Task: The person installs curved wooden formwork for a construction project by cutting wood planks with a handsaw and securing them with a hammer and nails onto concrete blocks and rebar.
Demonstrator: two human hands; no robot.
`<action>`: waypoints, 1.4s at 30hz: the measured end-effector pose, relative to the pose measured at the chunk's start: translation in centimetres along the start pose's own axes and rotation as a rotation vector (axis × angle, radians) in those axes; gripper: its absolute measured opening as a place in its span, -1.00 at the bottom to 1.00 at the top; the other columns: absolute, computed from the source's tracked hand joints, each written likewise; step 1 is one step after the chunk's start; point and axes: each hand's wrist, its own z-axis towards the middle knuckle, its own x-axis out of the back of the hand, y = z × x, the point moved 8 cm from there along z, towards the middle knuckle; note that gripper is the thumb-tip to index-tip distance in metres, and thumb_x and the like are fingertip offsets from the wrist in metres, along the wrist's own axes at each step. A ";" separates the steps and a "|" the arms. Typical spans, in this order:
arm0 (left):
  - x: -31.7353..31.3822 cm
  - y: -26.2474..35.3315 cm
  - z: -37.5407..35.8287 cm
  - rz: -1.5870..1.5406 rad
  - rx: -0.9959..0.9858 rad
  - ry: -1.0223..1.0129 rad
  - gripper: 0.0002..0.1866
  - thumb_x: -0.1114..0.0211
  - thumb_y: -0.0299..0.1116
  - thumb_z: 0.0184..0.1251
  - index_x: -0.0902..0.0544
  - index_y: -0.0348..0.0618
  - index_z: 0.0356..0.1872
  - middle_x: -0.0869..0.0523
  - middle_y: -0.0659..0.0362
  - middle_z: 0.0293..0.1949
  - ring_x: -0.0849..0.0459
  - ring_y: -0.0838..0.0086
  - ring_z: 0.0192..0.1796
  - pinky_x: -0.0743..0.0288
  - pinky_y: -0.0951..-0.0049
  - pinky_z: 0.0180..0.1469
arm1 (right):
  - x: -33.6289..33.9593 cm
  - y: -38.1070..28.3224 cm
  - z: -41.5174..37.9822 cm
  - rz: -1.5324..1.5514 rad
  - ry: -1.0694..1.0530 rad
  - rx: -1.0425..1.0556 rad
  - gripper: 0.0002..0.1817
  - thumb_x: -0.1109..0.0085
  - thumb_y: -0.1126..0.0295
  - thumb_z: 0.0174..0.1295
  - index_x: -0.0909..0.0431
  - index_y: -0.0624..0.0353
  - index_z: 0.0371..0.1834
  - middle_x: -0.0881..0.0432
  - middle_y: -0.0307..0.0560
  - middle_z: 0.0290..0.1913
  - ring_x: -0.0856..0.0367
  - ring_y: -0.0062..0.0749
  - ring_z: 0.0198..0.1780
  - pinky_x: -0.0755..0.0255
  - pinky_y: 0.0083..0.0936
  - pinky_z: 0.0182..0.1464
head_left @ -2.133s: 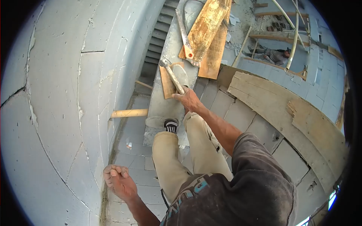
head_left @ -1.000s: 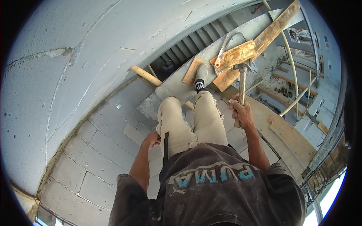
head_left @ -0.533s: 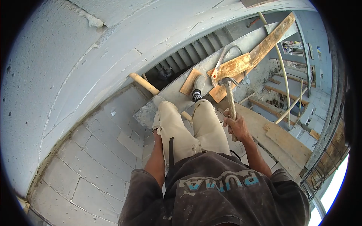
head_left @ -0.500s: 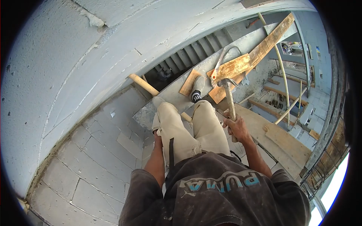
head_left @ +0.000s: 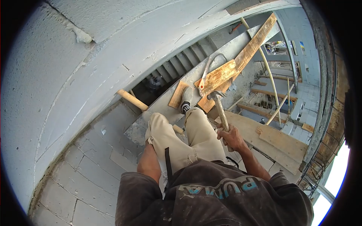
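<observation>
My right hand (head_left: 230, 138) is wrapped round the wooden handle of a claw hammer (head_left: 220, 109), its metal head pointing up and away from me. Beyond the hammer head lie short, stained boards (head_left: 218, 77) and a long plank (head_left: 258, 43) on a grey platform. A bow saw (head_left: 206, 72) with a curved frame rests against the boards. My left forearm (head_left: 149, 164) runs down beside my left thigh; the hand itself is hidden behind the trouser leg. One shoe (head_left: 187, 95) stands near a small wooden board (head_left: 177, 95) on the platform.
A block wall (head_left: 94, 67) curves along the left. A round wooden pole (head_left: 132, 99) juts out beside my knee. Stairs (head_left: 184, 60) drop away beyond the platform's edge, with a blurred figure or object low down. Plywood (head_left: 279, 145), poles and timber lie on the right.
The view has shifted, so the platform, boards and saw appear further left. My right hand still grips the hammer, slightly lower in view. More of the left forearm shows.
</observation>
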 end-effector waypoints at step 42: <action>1.9 -2.0 -3.8 0.309 0.003 -0.061 -0.36 0.06 -0.02 0.56 -0.19 -0.03 0.56 -0.31 0.01 0.52 -0.29 0.14 0.53 -0.19 0.20 0.52 | -1.9 0.6 -1.7 -0.023 -0.137 0.011 -0.56 -0.23 0.28 0.24 -0.49 0.27 0.12 -0.67 -0.16 -0.41 -0.49 -0.59 -0.58 -0.39 -0.53 -0.52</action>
